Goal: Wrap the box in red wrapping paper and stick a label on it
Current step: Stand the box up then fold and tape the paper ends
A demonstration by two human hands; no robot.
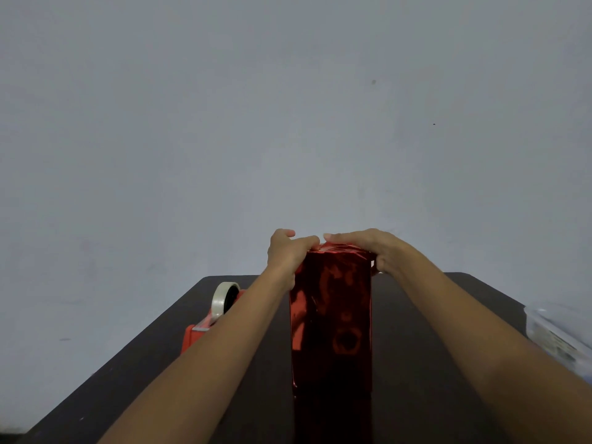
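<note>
A tall box (pixel 331 318) covered in shiny red wrapping paper stands upright on the dark table (pixel 416 363). Both my hands are at its top end. My left hand (pixel 286 251) grips the top left corner, fingers curled over the crumpled paper folds. My right hand (pixel 368 248) lies over the top right, fingers stretched across the folded paper and thumb down the right side. The top face itself is mostly hidden under my hands. No label shows in this view.
A red tape dispenser (pixel 205 328) with a clear tape roll (pixel 224 298) sits on the table to the left, just beyond my left forearm. A clear plastic container (pixel 557 334) lies at the right edge. A plain grey wall rises behind.
</note>
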